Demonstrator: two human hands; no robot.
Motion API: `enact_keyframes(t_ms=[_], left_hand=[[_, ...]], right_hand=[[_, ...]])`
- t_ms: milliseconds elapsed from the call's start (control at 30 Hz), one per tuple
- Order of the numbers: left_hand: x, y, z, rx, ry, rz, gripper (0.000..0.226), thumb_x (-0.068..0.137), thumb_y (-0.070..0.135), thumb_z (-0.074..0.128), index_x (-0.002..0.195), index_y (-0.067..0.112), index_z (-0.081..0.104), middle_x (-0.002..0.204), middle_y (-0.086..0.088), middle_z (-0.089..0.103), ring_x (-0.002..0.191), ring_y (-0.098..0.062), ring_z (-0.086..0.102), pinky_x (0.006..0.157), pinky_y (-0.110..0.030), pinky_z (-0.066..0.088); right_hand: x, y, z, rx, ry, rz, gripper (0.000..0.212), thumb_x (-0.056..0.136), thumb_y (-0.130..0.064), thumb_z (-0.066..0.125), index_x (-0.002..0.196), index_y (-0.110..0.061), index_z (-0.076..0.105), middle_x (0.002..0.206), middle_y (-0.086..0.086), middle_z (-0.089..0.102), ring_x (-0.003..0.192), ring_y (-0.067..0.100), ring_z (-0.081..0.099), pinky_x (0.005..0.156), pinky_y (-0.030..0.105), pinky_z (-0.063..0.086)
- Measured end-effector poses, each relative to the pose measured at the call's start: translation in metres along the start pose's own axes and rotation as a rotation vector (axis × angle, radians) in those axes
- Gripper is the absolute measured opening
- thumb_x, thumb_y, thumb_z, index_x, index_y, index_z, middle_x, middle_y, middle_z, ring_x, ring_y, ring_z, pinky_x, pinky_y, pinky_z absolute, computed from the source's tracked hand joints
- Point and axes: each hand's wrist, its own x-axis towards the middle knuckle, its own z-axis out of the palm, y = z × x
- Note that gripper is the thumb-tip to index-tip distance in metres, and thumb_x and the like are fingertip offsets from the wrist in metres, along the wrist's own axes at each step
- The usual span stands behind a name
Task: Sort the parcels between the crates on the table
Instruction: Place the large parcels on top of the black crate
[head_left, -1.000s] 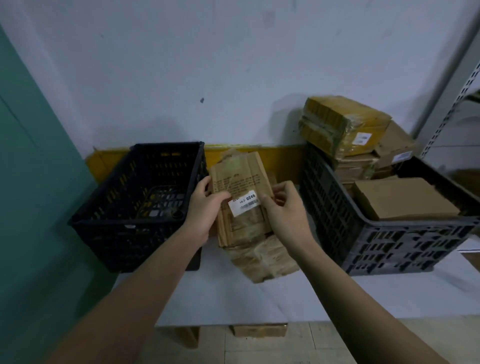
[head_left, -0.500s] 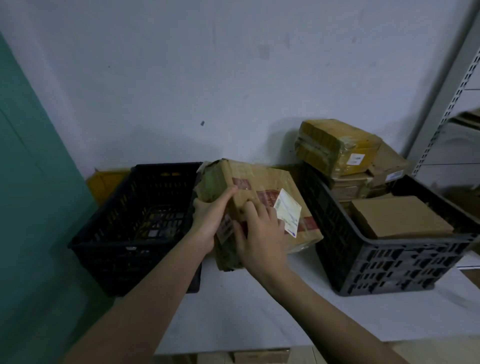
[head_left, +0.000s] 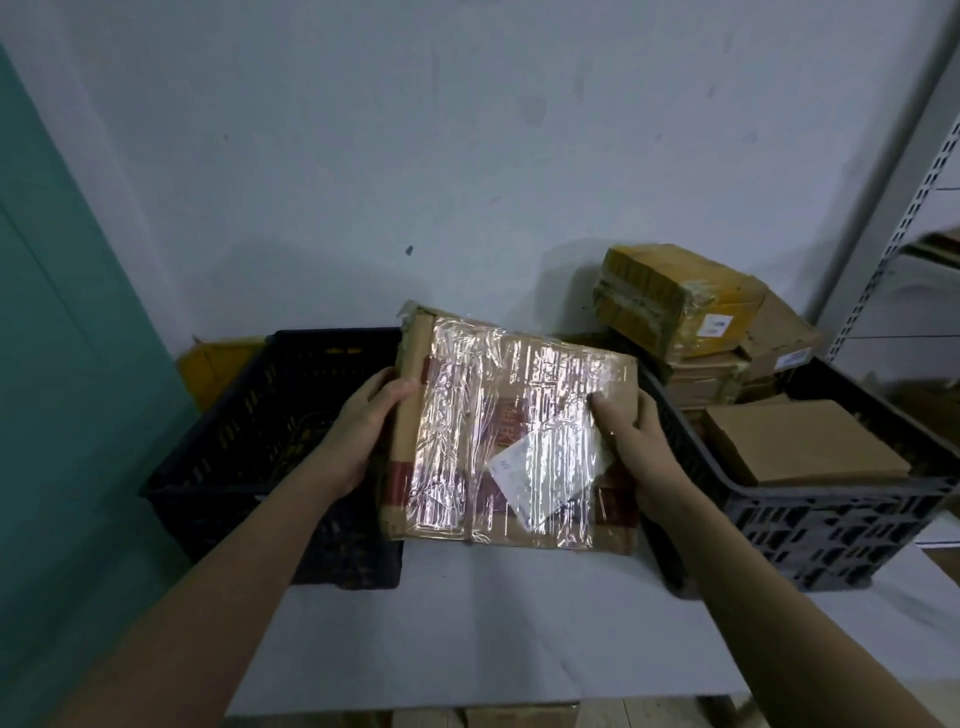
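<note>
Flat taped parcel (head_left: 511, 441) between two black crates, left hand (head_left: 358, 441) gripping its left edge, right hand (head_left: 641, 457) gripping its right edge, thumb on top

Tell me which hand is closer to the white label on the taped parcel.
Right. The right hand grips the parcel's right edge, thumb beside the white label. The left hand holds the opposite, left edge.
</note>
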Motion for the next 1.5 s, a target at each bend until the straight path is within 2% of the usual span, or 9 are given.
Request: enact_keyframes(t_ms=[200, 300, 400, 533, 700, 867, 1133, 1267, 1500], left_hand=[[0.009, 0.005, 0.001, 0.018, -0.103, -0.012, 0.089, 0.056, 0.07, 0.078, 0.132, 0.029, 0.056, 0.114, -0.014, 0.065, 0.095, -0.032, 0.062, 0.085, -0.049, 0.05], [0.009, 0.014, 0.007, 0.042, -0.086, 0.016, 0.097, 0.06, 0.071, 0.075, 0.144, 0.031, 0.047, 0.113, -0.003, 0.068, 0.093, -0.019, 0.069, 0.082, -0.038, 0.054], [0.012, 0.02, 0.013, 0.178, 0.101, 0.096, 0.066, 0.093, 0.05, 0.057, 0.151, 0.028, 0.035, 0.129, 0.006, 0.055, 0.107, -0.007, 0.06, 0.085, -0.024, 0.045], [0.008, 0.007, 0.008, 0.171, 0.435, 0.242, 0.055, 0.097, 0.049, 0.052, 0.147, 0.028, 0.039, 0.148, -0.002, 0.038, 0.132, -0.014, 0.043, 0.107, -0.035, 0.04], [-0.029, -0.013, 0.051, 0.051, 0.391, 0.213, 0.078, 0.093, 0.05, 0.056, 0.156, 0.031, 0.014, 0.159, 0.005, 0.023, 0.142, -0.01, 0.029, 0.113, -0.034, 0.031], [-0.04, -0.02, 0.081, -0.103, 0.297, 0.162, 0.103, 0.082, 0.047, 0.068, 0.154, 0.044, -0.006, 0.126, 0.029, 0.039, 0.102, 0.013, 0.046, 0.075, -0.011, 0.039], [-0.007, -0.015, 0.046, -0.185, 0.458, 0.214, 0.045, 0.094, 0.036, 0.057, 0.137, 0.045, 0.045, 0.131, 0.008, 0.062, 0.115, -0.012, 0.063, 0.102, -0.048, 0.049], [0.002, -0.013, 0.04, -0.146, 0.415, 0.201, 0.046, 0.094, 0.04, 0.05, 0.14, 0.042, 0.045, 0.131, 0.006, 0.062, 0.119, -0.019, 0.061, 0.103, -0.054, 0.047], [0.005, 0.01, 0.046, 0.008, 0.314, 0.181, 0.071, 0.092, 0.044, 0.064, 0.151, 0.039, 0.026, 0.148, 0.006, 0.046, 0.122, -0.011, 0.056, 0.099, -0.04, 0.049]], right_hand=[[-0.002, 0.016, -0.006, 0.155, -0.05, 0.055, 0.052, 0.095, -0.037, 0.061, 0.14, -0.032, 0.036, 0.124, 0.003, 0.06, 0.103, 0.022, 0.067, 0.072, 0.033, 0.056], [-0.004, 0.023, -0.002, 0.216, -0.007, 0.057, 0.046, 0.097, -0.03, 0.059, 0.138, -0.026, 0.04, 0.123, 0.003, 0.061, 0.102, 0.021, 0.066, 0.067, 0.029, 0.057], [-0.001, 0.032, 0.001, 0.271, 0.05, 0.106, 0.048, 0.099, -0.027, 0.058, 0.142, -0.021, 0.039, 0.127, 0.007, 0.059, 0.105, 0.026, 0.064, 0.075, 0.039, 0.057], [0.003, 0.045, 0.001, 0.353, 0.129, 0.152, 0.058, 0.097, -0.029, 0.061, 0.147, -0.022, 0.033, 0.132, 0.009, 0.054, 0.113, 0.032, 0.061, 0.095, 0.054, 0.051], [0.003, 0.051, 0.014, 0.511, 0.19, 0.186, 0.063, 0.095, -0.038, 0.062, 0.147, -0.024, 0.029, 0.133, 0.007, 0.055, 0.112, 0.026, 0.062, 0.095, 0.053, 0.052], [0.0, 0.047, 0.032, 0.513, 0.157, 0.178, 0.073, 0.096, -0.043, 0.059, 0.152, -0.039, 0.013, 0.133, 0.005, 0.048, 0.11, 0.026, 0.058, 0.095, 0.058, 0.051], [-0.001, 0.035, 0.017, 0.153, 0.029, 0.077, 0.103, 0.078, -0.04, 0.08, 0.15, -0.048, 0.007, 0.151, 0.007, 0.033, 0.121, 0.033, 0.053, 0.086, 0.056, 0.056], [0.002, 0.037, 0.016, -0.1, -0.085, -0.039, 0.112, 0.057, -0.066, 0.083, 0.148, -0.049, 0.021, 0.156, -0.004, 0.027, 0.133, 0.025, 0.045, 0.096, 0.048, 0.054], [-0.001, 0.052, 0.019, -0.02, -0.089, -0.146, 0.051, 0.086, -0.043, 0.072, 0.132, -0.03, 0.055, 0.12, -0.008, 0.068, 0.108, 0.012, 0.067, 0.093, 0.046, 0.056]])
